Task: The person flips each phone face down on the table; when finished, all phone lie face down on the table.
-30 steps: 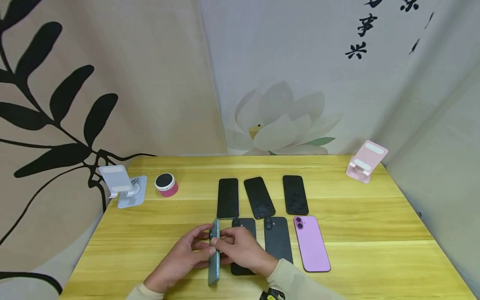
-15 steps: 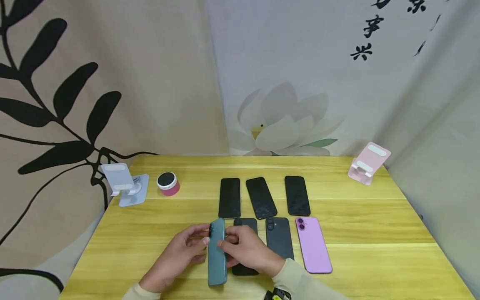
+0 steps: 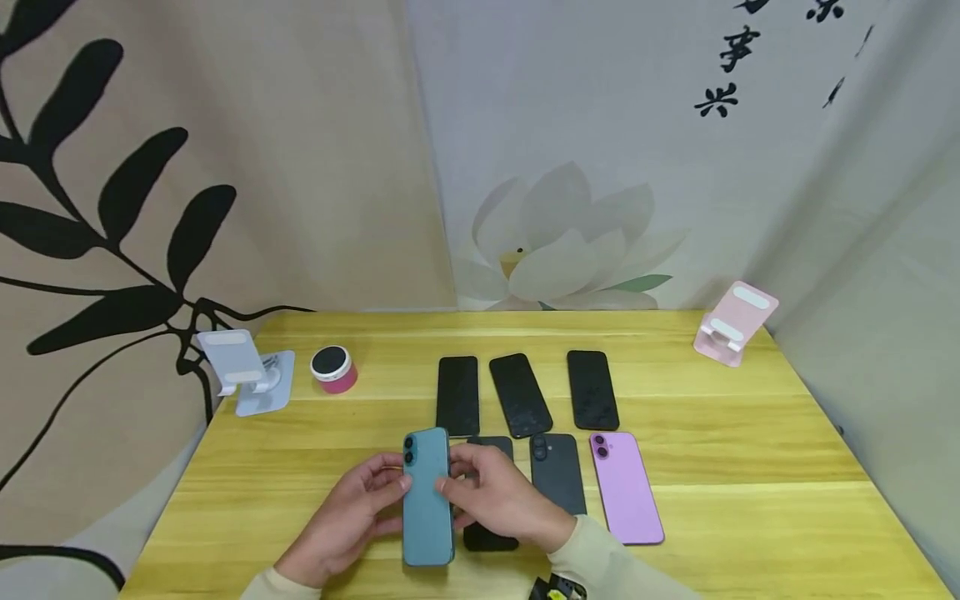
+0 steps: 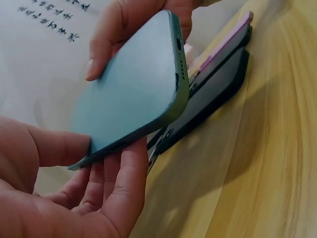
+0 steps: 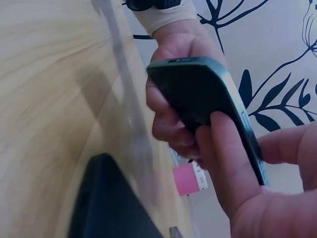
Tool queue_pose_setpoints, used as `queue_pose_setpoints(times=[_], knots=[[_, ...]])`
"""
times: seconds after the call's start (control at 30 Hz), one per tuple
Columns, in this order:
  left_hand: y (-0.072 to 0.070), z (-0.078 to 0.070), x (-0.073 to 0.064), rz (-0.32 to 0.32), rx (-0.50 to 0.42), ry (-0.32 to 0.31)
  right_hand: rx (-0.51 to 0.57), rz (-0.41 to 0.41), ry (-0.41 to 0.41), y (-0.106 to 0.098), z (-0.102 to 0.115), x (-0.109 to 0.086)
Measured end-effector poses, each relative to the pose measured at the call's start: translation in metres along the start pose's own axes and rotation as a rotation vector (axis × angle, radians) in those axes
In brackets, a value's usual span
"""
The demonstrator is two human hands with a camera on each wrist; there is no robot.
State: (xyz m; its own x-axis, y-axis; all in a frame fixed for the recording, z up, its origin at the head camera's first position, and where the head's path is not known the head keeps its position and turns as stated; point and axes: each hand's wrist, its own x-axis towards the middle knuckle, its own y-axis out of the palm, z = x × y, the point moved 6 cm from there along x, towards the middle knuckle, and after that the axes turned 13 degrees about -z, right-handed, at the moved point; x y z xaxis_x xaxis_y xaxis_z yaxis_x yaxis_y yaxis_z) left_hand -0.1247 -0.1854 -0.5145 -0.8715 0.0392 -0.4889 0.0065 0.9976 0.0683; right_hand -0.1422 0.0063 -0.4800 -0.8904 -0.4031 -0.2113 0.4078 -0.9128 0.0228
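A teal smartphone [image 3: 426,508] is held above the table, its back with two lenses facing up in the head view. My left hand [image 3: 352,512] grips its left edge, thumb on the back and fingers underneath, as the left wrist view shows. Across from it my right hand [image 3: 506,496] pinches the right edge between thumb and fingers. In the right wrist view the dark screen side of the smartphone [image 5: 188,91] shows, with right fingertips [image 5: 220,124] against it. A black phone [image 3: 491,540] lies partly hidden under the right hand, beside a dark grey phone [image 3: 558,475].
A purple phone [image 3: 626,492] lies right of the dark ones. Behind them lie three black phones, one being the leftmost phone [image 3: 457,396]. A pale phone stand [image 3: 240,367] and a pink-and-white round container [image 3: 333,371] are at left; a pink stand [image 3: 735,321] stands at back right.
Between both hands, the teal smartphone has turned from edge-on to showing its whole back upward. The left hand has shifted slightly left. The other phones stay where they lie.
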Motion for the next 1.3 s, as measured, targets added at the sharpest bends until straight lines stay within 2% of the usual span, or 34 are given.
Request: queue_pose_setpoints(times=[0.27,0.47,0.7,0.97,1.1,1.3], knots=[[-0.011,-0.004,0.009,-0.192,0.125,0.04,0.042,-0.085,0.009,0.002,-0.014,0.011],[-0.021,-0.006,0.013,-0.283,0.21,0.052,0.058,-0.109,0.055,0.007,-0.023,0.013],[-0.02,-0.01,0.011,-0.297,0.347,0.102,-0.015,-0.086,0.049,0.01,-0.028,0.014],[-0.016,-0.02,0.008,-0.33,0.646,0.19,-0.285,-0.087,-0.059,0.008,-0.02,0.006],[-0.015,-0.021,0.007,-0.332,0.681,0.206,-0.342,-0.085,-0.097,0.009,-0.018,0.001],[-0.014,-0.021,0.006,-0.343,0.7,0.211,-0.386,-0.083,-0.097,0.011,-0.019,-0.004]])
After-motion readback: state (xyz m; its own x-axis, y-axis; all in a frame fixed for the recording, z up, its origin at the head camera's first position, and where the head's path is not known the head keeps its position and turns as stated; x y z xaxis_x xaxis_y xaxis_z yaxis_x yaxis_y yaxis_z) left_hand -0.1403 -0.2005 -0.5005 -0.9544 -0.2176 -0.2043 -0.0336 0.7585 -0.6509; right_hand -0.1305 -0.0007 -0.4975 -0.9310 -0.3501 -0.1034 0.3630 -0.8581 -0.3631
